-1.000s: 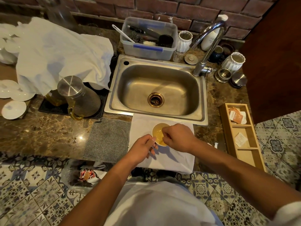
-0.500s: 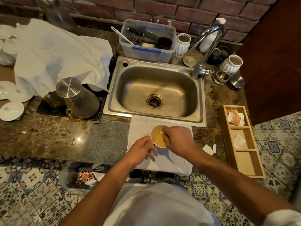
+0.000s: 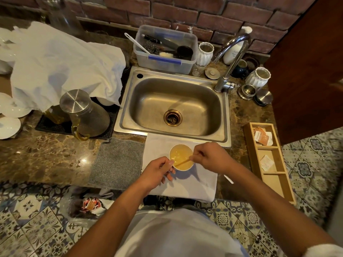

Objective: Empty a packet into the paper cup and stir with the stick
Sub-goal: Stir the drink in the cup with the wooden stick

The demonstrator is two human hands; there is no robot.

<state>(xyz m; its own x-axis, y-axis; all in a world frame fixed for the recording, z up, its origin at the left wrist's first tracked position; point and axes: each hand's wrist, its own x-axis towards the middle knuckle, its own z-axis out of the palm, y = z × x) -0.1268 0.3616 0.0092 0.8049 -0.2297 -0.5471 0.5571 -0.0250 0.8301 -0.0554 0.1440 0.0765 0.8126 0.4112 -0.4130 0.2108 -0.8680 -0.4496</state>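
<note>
A white paper cup (image 3: 181,168) with yellowish liquid stands on a white cloth (image 3: 187,184) just in front of the sink. My left hand (image 3: 157,173) grips the cup's left rim. My right hand (image 3: 211,157) pinches the upper end of a thin wooden stick (image 3: 182,161), which slants down into the liquid. A torn white packet scrap (image 3: 228,179) lies on the counter to the right of the cloth. More packets (image 3: 261,136) sit in the far compartment of a wooden tray.
The steel sink (image 3: 172,106) and tap (image 3: 232,58) lie behind the cup. A wooden compartment tray (image 3: 269,162) runs along the right. A grey mat (image 3: 117,162) and a metal-lidded jug (image 3: 83,112) are to the left. A bin bag with wrappers (image 3: 91,204) sits below the counter edge.
My right hand has moved off the cup's top to the right, uncovering the liquid and the stick. My left hand stays on the rim.
</note>
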